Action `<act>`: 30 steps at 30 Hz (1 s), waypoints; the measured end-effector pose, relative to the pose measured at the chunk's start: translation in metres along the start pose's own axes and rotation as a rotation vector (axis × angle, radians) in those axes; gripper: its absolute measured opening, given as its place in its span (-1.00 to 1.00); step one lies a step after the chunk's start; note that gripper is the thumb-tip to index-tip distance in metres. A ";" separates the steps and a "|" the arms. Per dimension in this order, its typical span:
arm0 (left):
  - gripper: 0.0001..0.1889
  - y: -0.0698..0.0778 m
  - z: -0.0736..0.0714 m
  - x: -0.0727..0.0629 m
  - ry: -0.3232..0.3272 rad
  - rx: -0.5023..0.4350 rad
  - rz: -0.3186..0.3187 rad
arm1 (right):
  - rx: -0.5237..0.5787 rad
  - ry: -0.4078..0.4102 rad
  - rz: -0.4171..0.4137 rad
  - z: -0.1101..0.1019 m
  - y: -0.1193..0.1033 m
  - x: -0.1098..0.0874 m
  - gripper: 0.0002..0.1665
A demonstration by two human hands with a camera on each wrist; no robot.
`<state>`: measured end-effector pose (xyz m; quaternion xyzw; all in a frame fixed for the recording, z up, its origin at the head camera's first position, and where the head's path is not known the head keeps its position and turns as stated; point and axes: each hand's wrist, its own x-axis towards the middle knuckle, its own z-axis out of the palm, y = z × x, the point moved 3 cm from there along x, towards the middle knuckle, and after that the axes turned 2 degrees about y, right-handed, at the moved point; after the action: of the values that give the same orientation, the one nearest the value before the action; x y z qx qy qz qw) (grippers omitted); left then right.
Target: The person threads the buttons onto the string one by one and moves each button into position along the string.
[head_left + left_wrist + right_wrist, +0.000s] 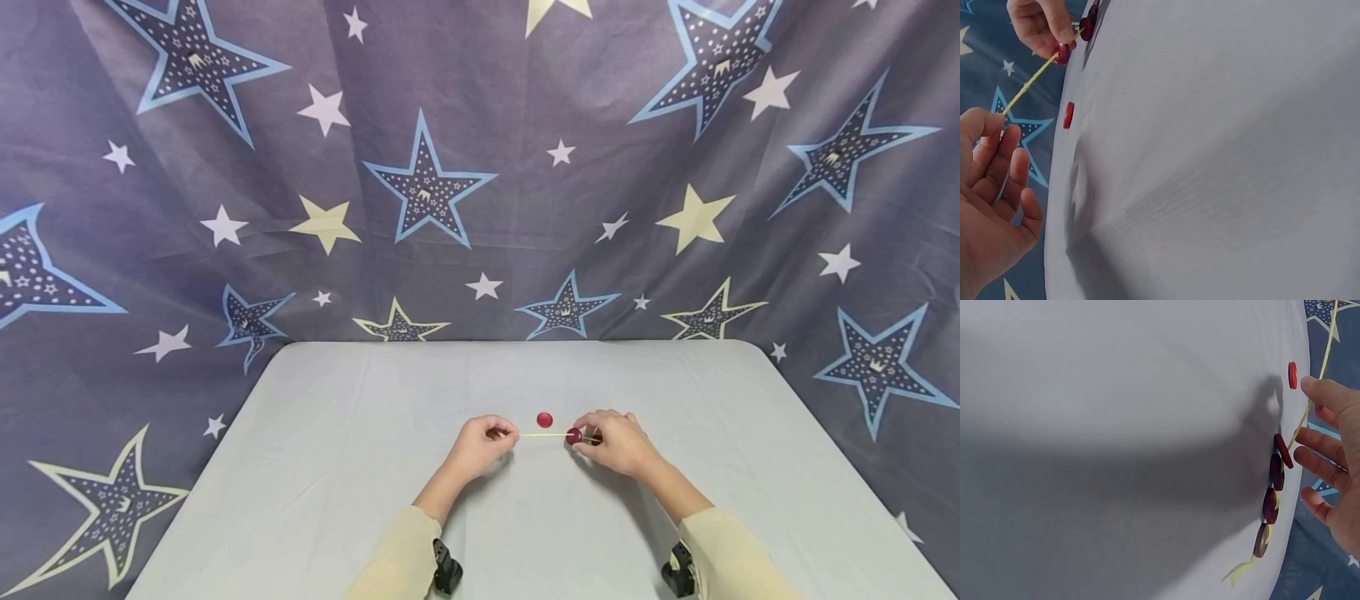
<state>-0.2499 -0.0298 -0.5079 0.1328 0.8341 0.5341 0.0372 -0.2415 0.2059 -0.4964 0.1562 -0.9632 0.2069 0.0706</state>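
My left hand (482, 447) pinches one end of a yellow string (1030, 81) between thumb and forefinger, its other fingers loosely bent. The string runs taut across to my right hand (618, 442), whose thumb and forefinger grip a round dark red button (1061, 54) with the string passing through it. Beyond that hand, several darker threaded buttons (1270, 506) hang in a row, close over the cloth in the right wrist view. A loose string tail (1242, 567) ends the row. One loose red button (545, 420) lies just beyond the string, between the hands.
A light grey cloth covers the table (375, 400). Behind and beside it hangs a dark curtain (517, 208) printed with stars. Black wrist mounts (447, 568) sit at the cuffs of both pale sleeves (397, 554).
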 end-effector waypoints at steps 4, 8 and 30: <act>-0.93 0.001 -0.001 -0.001 -0.006 0.000 0.000 | -0.008 0.005 -0.004 -0.001 0.001 -0.002 -0.70; -0.93 0.001 -0.001 0.000 -0.013 -0.008 0.003 | -0.019 0.014 -0.013 0.000 0.004 -0.003 -0.71; -0.93 -0.003 0.001 0.000 -0.018 -0.015 0.007 | -0.120 0.032 -0.020 -0.002 0.015 -0.009 -0.67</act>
<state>-0.2507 -0.0301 -0.5111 0.1403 0.8293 0.5392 0.0438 -0.2380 0.2221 -0.5023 0.1582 -0.9710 0.1505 0.0973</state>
